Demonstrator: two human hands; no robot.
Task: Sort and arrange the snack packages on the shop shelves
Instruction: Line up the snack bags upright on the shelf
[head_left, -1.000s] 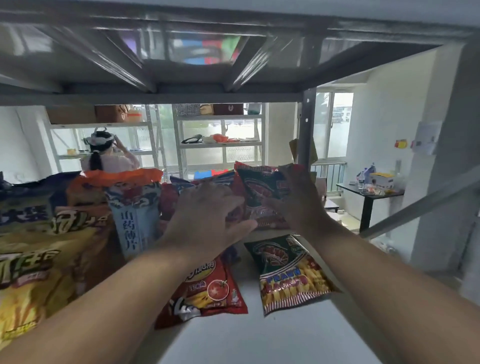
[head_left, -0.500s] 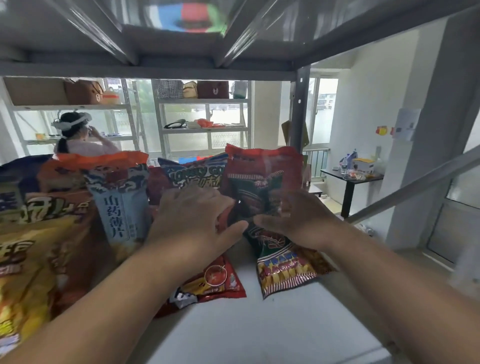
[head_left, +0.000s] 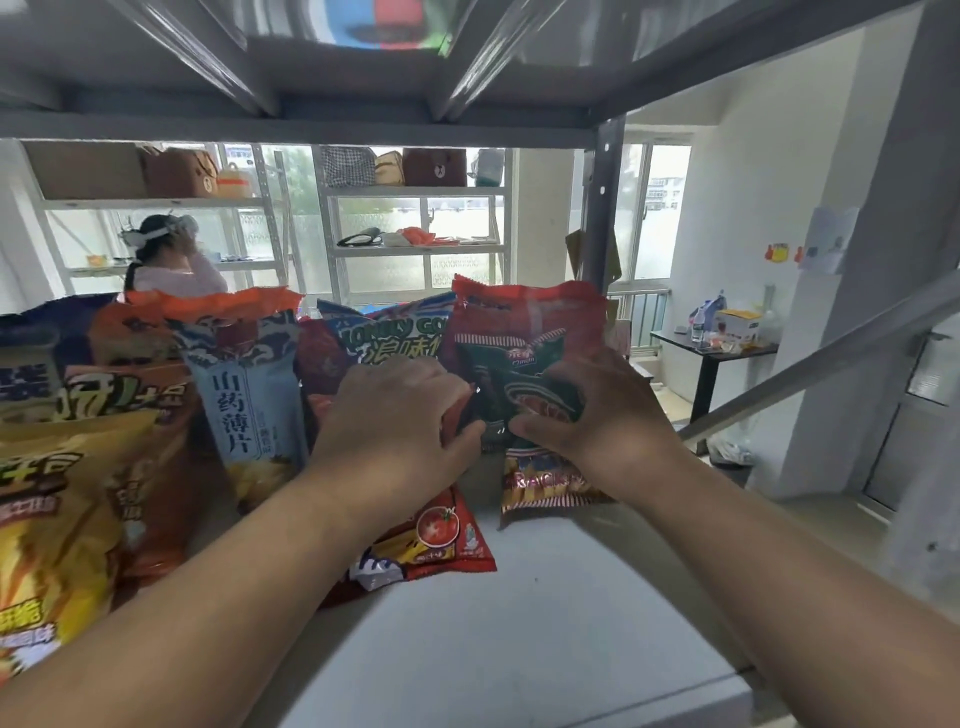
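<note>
snack bag (head_left: 524, 358), red and green, now stands upright where it leaned a second ago; left hand (head_left: 400, 421) and right hand (head_left: 587, 415) both pinch it, nearly placed.

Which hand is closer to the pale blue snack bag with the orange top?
The left. The left hand sits just right of the pale blue snack bag with the orange top; the right hand is farther right, gripping the red and green snack bag.
</note>
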